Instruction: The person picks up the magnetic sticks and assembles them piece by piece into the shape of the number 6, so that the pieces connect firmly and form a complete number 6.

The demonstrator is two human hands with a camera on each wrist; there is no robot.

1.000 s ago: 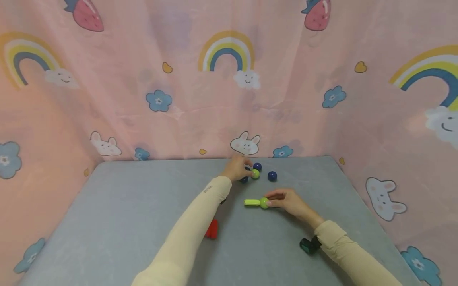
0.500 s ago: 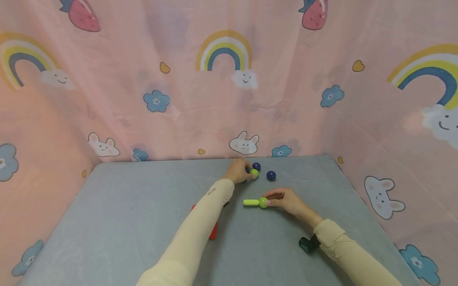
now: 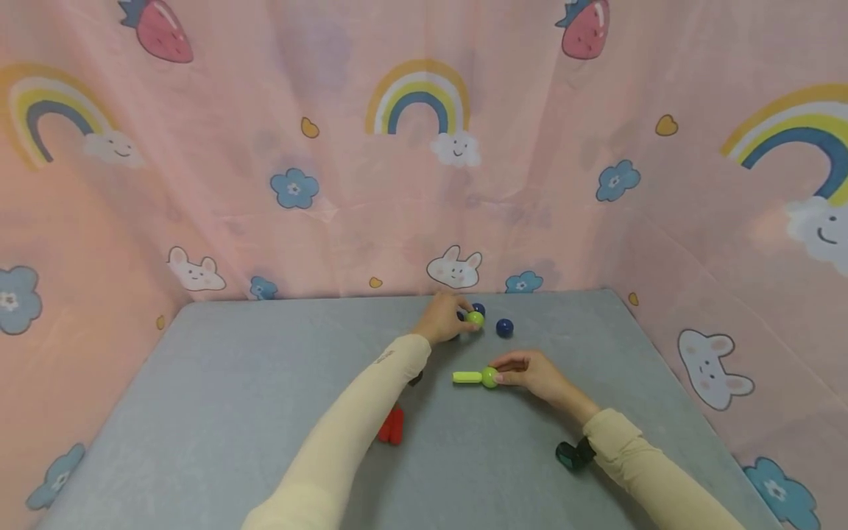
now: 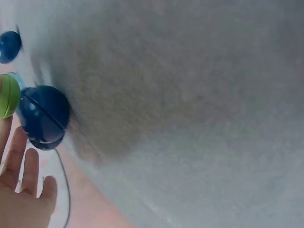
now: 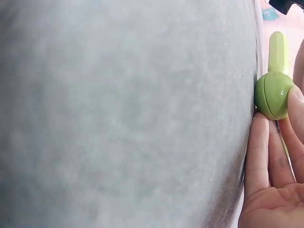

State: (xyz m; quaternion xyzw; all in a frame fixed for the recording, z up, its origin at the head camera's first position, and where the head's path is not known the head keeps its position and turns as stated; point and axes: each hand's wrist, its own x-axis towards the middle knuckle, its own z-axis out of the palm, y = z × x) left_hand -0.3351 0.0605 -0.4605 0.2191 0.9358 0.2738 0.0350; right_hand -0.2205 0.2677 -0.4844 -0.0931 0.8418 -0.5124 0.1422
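At the back of the table, my left hand (image 3: 439, 318) pinches a small light-green ball (image 3: 475, 319) between thumb and fingers. In the left wrist view this green ball (image 4: 8, 96) shows a seam, with a dark blue ball (image 4: 45, 111) close beside it. Nearer the front, my right hand (image 3: 533, 374) holds another green ball (image 3: 489, 377) by thumb and fingertips. A yellow-green rod (image 3: 467, 377) extends to the left from that ball, joined to it. The right wrist view shows the rod (image 5: 278, 52) standing out from the seamed ball (image 5: 274, 95).
One blue ball (image 3: 505, 327) lies right of the left hand; another blue ball (image 3: 479, 309) is partly covered behind the green one. More blue shows under the left fingers. Red pieces (image 3: 392, 427) lie partly hidden by the left sleeve (image 3: 344, 419). A patterned curtain (image 3: 424, 213) backs the grey table (image 3: 265, 383).
My left hand has closed on the green ball and shifted it slightly away, so it covers more of the blue ball behind. My right hand stays in place with its ball and rod.
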